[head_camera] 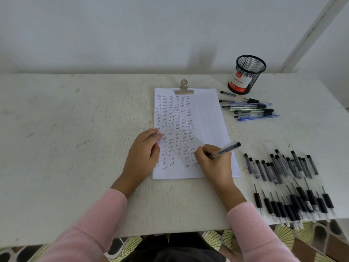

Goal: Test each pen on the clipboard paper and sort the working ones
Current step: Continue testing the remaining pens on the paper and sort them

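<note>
My right fingers (202,150) are curled round a black-capped clear pen (225,149), and the right hand (214,164) rests on the lower right part of the clipboard paper (206,118). The pen tip meets the sheet at the foot of the rightmost column of handwritten "test" words; the barrel slants up and to the right. My left fingers (153,133) lie nearly straight and hold nothing. The left hand (144,150) presses flat on the left edge of the sheet. A metal clip (184,88) grips the top edge of the paper.

The paper lies at the centre of the pale surface (75,129). A black mesh cup (247,74) with a red-and-white "Ball Pens" label stands upright at the far right. A small group of pens (249,109) lies just in front of the cup, near the top right corner of the sheet. A large pile of black pens (289,186) lies at the near right edge of the surface, well apart from the small group.
</note>
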